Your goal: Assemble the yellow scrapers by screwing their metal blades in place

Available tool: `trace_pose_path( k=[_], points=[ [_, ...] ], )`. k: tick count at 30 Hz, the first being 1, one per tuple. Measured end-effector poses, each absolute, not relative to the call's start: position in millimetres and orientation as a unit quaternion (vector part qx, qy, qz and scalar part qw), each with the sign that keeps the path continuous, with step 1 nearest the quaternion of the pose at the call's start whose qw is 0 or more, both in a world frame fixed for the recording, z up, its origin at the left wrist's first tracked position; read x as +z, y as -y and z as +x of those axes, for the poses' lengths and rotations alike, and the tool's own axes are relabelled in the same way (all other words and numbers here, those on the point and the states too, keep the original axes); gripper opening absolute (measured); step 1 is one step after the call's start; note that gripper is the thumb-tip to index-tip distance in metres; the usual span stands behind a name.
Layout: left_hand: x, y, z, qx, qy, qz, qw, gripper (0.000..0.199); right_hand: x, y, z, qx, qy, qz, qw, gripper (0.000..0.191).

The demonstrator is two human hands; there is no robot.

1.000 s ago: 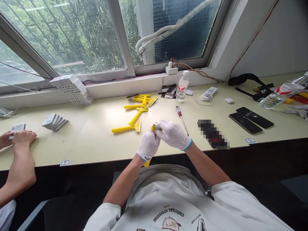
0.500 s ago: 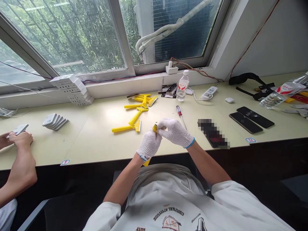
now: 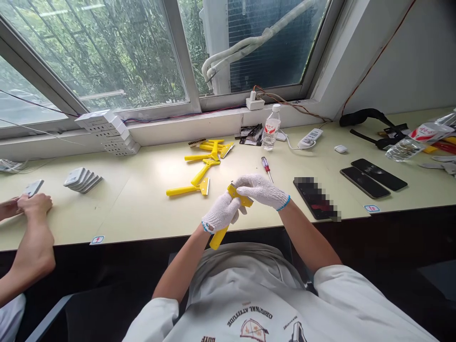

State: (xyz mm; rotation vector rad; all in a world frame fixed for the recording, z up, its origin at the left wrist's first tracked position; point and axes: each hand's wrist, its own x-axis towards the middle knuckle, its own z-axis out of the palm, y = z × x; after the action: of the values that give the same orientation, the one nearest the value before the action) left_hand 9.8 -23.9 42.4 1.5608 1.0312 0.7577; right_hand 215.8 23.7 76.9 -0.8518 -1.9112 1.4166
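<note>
A yellow scraper (image 3: 219, 237) is in my gloved left hand (image 3: 221, 211), whose fingers wrap round it; the handle sticks out below the palm toward my lap. My gloved right hand (image 3: 261, 190) is closed at the scraper's head, with the fingertips on its upper edge. Whether those fingertips pinch a small part is too small to tell. Several other yellow scrapers lie to the left and behind, one of them (image 3: 183, 190) with its blade pointing right. Beyond my right hand a screwdriver (image 3: 265, 165) with a clear and red handle rests on the table.
Water bottle (image 3: 271, 128) and black packets (image 3: 251, 134) stand near the window ledge. Phones (image 3: 378, 174) and a power strip (image 3: 309, 137) lie to the right. At the left, another person's hands (image 3: 34, 203) hold a white object beside stacked white pieces (image 3: 81, 180).
The scraper has turned in my left hand, so its wide head and more of its handle now show. My right hand has shifted slightly at the head.
</note>
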Motion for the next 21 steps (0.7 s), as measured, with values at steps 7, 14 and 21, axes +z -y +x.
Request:
trace_pose_path(
  k=[7, 14, 21],
  points=[
    [31.8, 14.7, 11.6, 0.322, -0.389, 0.584, 0.635, 0.024, 62.8, -33.2, 214.3, 0.567, 0.717, -0.335, 0.228, 0.028],
    [35.1, 13.5, 8.3, 0.299, -0.436, 0.598, 0.602, 0.037, 47.5, -46.4, 211.3, 0.517, 0.726, -0.391, 0.229, 0.021],
    [31.5, 8.5, -3.7, 0.304, -0.512, 0.641, 0.485, 0.070, 39.4, -59.3, 212.0, 0.571, 0.643, -0.439, 0.261, 0.022]
  ],
)
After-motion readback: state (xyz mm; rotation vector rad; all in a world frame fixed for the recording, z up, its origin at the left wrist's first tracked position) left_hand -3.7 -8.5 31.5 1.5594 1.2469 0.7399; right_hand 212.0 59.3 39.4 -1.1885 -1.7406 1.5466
